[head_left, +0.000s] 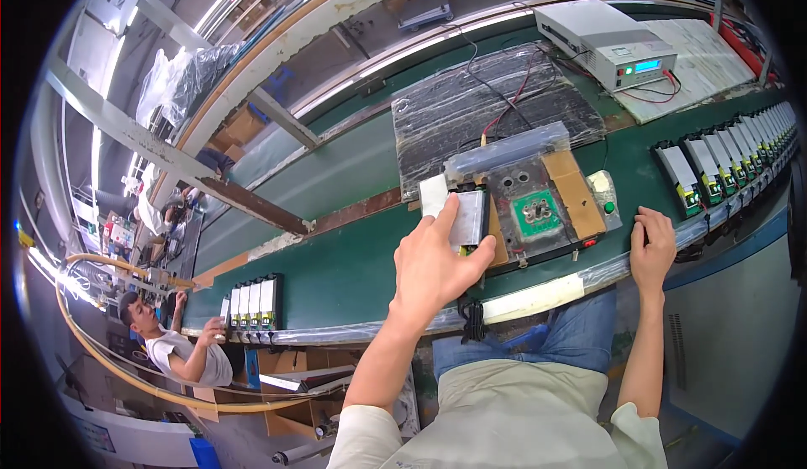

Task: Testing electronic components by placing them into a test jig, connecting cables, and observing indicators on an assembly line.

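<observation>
So the thing we're handling is a flat silver-grey module with a black end, sitting on the left side of a test fixture in the middle of the green counter. Our left hand lies over it from the near side, fingers held together and stretched flat along the top, thumb out to the right, so it looks more like pressing it down into its seat than gripping it. We'd guess that's to keep it snug against the fixture. Our right hand is off to the right at the counter's front edge, fingers curled down on the rim and holding nothing, probably just bracing. The fixture has a green contact pad in its dark plate, brown taped patches, a green button and a clear cover behind. Red and black leads run back over a wrapped dark mat to a white power unit with a lit display. A row of similar modules waits on the right, another batch on the left near a person in a white shirt. Nothing really blocks the hand, though the leads trail close behind.
</observation>
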The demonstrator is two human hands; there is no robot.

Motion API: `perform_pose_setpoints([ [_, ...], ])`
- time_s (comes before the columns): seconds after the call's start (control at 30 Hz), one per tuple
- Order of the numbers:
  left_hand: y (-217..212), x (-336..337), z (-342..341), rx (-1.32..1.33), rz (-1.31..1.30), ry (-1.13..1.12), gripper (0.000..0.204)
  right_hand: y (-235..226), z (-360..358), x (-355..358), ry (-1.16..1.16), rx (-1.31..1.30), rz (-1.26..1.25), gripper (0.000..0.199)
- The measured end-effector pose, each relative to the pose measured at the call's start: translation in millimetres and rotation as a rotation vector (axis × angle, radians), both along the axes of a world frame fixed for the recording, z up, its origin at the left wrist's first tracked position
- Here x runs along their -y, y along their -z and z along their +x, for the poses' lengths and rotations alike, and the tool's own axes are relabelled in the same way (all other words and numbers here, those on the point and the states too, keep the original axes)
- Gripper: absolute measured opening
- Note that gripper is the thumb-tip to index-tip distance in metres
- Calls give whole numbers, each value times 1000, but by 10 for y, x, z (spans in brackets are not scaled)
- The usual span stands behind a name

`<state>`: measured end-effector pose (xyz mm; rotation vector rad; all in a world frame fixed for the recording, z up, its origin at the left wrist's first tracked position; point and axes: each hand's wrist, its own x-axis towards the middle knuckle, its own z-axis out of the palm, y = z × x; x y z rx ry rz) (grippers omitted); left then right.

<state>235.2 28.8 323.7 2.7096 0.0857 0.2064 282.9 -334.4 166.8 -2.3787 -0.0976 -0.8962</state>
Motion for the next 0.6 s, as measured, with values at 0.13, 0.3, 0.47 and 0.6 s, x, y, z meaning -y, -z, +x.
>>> perform_pose_setpoints([
  [0.13,68,137,196,-39,140,-64,92,-45,-10,-20,-21,0,9,11],
  [0.3,181,326,255,-15,168,-86,89,-73,-18,-20,-11,-12,15,11],
  [0.47,83,385,234,-116,171,-125,88,-67,-3,-32,-17,-17,-9,12],
  [0.6,245,39,27,140,88,-28,92,-133,4,-4,-48,-82,111,14],
])
